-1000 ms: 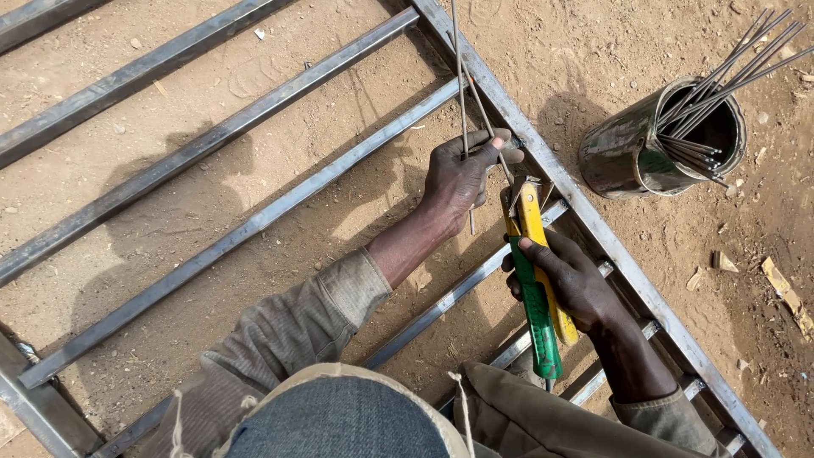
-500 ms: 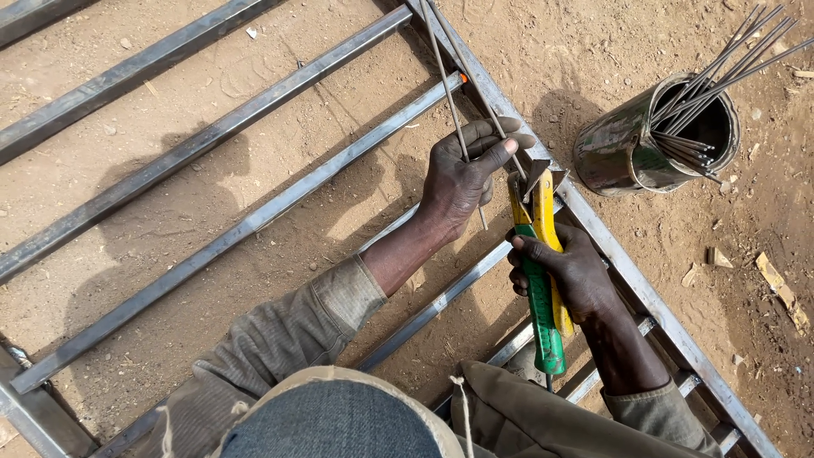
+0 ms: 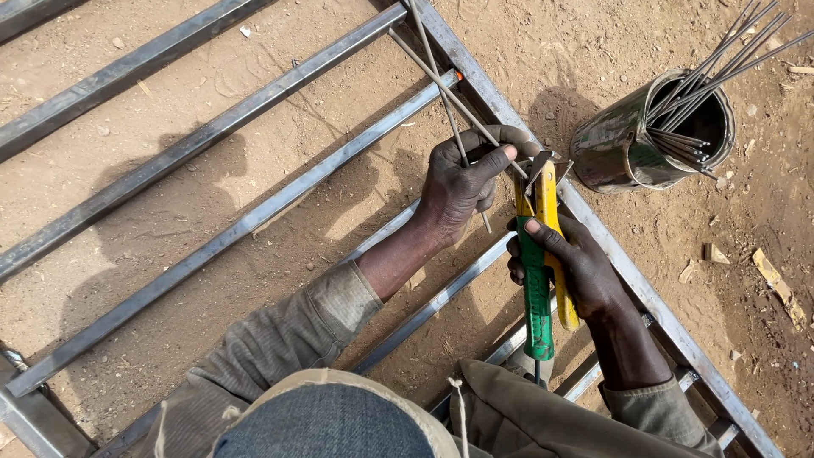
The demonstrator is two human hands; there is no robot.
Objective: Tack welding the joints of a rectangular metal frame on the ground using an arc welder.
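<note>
My left hand (image 3: 465, 180) pinches two thin metal welding rods (image 3: 441, 85) that cross and point up and away over the frame. My right hand (image 3: 570, 265) grips a clamp-like tool (image 3: 538, 280) with one green and one yellow handle. Its metal jaws (image 3: 539, 163) sit right by my left thumb, touching one rod. Both hands hover above the right rail of a grey steel bar frame (image 3: 246, 225) lying flat on sandy ground.
A dented metal can (image 3: 638, 144) holding several more thin rods stands on the dirt just right of the frame rail. Small wood scraps (image 3: 778, 284) lie at the far right. Parallel steel bars run diagonally across the left half.
My left hand has shifted the rods so they now cross and lean further left. The tool's jaws have closed in on the rod by my thumb. The view has shifted slightly.
</note>
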